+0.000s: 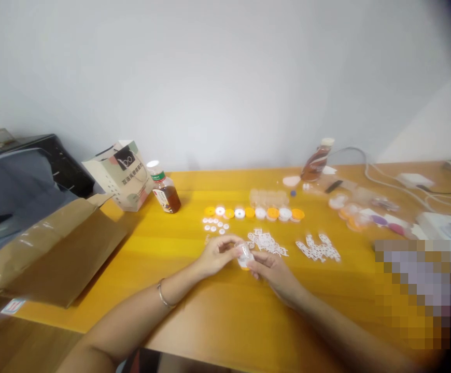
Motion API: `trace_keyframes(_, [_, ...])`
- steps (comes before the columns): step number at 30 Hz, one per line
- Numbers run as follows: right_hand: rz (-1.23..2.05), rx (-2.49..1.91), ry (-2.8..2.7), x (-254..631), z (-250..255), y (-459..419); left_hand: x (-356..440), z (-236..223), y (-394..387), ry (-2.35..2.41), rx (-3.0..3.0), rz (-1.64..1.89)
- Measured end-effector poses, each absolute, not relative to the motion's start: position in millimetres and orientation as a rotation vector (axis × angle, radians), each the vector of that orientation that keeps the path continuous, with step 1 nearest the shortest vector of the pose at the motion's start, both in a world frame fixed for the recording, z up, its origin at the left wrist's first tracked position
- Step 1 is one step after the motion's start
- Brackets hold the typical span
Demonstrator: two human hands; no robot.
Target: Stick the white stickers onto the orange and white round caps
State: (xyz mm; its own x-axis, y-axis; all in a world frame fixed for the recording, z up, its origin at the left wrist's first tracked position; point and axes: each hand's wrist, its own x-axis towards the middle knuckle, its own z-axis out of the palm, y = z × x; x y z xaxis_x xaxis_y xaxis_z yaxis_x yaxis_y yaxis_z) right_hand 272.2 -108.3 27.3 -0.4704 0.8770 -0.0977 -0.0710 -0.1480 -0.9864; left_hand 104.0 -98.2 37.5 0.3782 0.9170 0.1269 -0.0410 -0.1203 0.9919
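Note:
Between my two hands, just above the table, is a small clear plastic piece with an orange edge (244, 256). My left hand (220, 255) pinches its upper left side, and my right hand (270, 268) grips its lower right side. Beyond them runs a row of orange and white round pieces (250, 213). Small white discs (212, 226) lie to the left, past my left hand. A heap of white openwork plastic parts (266, 242) sits right behind my hands, with a second group of white parts (319, 248) farther right. Blur hides finer detail.
A brown paper bag (66, 254) lies at the left edge. Behind it stand a printed paper bag (122, 176) and a drink bottle (165, 189). Another bottle (316, 161) and white cables (384, 181) are at the back right. A clear tray (269, 198) sits behind the row.

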Motion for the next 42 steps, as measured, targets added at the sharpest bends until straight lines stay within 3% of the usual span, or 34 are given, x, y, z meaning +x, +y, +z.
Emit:
trace_keyframes(7, [1.746,-0.906,-1.358,271,23,-107,106,33,-99,0.898,1.356,1.116])
trace_keyframes(14, [1.682,-0.900,-1.474,272,21,-108,110,41,-100,0.654,1.329,0.848])
trace_keyframes(25, [2.178,-0.702,-0.940,270,18,-116,108,40,-103,0.688,1.398,0.921])
trace_keyframes(35, [1.848,-0.781,-1.269,270,23,-111,106,38,-103,0.923,1.748,1.040])
trace_keyframes(42, [1.914,-0.725,-1.279,274,28,-110,102,38,-99,1.009,1.948,0.988])
